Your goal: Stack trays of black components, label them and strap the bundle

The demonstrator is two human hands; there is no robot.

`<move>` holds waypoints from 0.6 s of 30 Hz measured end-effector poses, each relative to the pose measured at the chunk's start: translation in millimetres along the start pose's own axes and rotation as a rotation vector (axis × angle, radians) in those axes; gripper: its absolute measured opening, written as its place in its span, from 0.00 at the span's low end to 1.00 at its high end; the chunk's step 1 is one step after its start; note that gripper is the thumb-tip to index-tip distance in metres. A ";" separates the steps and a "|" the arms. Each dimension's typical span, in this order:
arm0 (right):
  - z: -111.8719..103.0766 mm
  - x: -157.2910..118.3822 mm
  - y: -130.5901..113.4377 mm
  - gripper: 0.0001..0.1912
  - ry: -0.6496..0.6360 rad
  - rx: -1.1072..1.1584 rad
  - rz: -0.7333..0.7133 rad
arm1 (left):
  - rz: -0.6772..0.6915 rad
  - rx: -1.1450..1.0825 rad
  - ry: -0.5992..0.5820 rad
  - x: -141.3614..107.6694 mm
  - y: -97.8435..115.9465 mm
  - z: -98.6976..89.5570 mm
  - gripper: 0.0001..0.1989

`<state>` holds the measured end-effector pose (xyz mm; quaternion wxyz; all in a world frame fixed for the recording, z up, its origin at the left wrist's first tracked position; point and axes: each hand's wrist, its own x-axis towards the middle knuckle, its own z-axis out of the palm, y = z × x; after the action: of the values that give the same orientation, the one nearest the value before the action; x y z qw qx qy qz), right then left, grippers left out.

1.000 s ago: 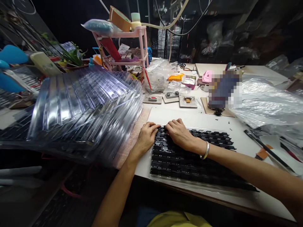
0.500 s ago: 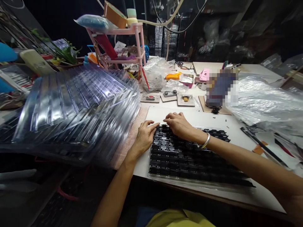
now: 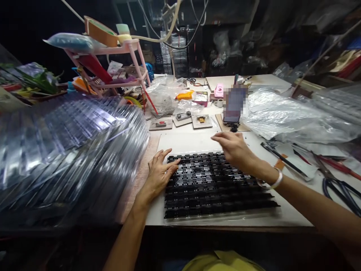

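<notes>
Rows of small black parts fill a clear plastic tray (image 3: pixel 197 180) on the white tabletop in front of me. My left hand (image 3: pixel 159 171) rests at the tray's upper left corner, its fingers spread and its thumb and forefinger over the first rows. Above the tray's back edge, right of its middle, my right hand (image 3: pixel 235 148) is closed in a pinch. Whatever lies between those fingertips, if anything, is too small to make out. A light bangle circles the right wrist.
Stacked clear plastic trays (image 3: pixel 70 162) lean on the left. Behind are a pink rack (image 3: pixel 132 47), small grey blocks (image 3: pixel 202 121) and a propped phone (image 3: pixel 234 103). Plastic bags (image 3: pixel 287 116), a black tool and large scissors (image 3: pixel 340 188) lie on the right.
My right hand has moved right along the tray's back edge, away from my left hand. My left hand has opened wider at the corner. The view has turned right.
</notes>
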<state>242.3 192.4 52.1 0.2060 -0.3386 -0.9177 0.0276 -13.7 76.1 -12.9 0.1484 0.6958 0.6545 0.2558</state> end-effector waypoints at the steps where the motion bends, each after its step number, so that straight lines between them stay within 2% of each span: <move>1: -8.9 -15.7 12.2 0.20 0.039 0.002 0.054 | 0.007 0.012 0.010 0.1 -1.3 0.1 0.16; 5: -26.9 -87.7 53.4 0.15 0.119 -0.019 0.281 | 0.026 0.014 0.061 1.6 -3.7 0.0 0.16; 9: -20.5 -141.1 79.1 0.14 0.138 -0.011 0.399 | 0.080 0.069 0.136 10.1 1.2 1.9 0.15; 12: -13.6 -159.6 88.1 0.14 0.160 -0.008 0.428 | 0.124 0.128 0.137 21.5 6.9 7.1 0.12; 18: -14.5 -171.3 89.9 0.14 0.217 0.023 0.446 | 0.098 0.233 0.090 43.5 15.7 14.7 0.09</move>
<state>420.4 151.9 -13.3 0.2958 -0.5314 -0.7925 0.0462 8.0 119.4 -9.5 0.0247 0.7272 0.6511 0.2159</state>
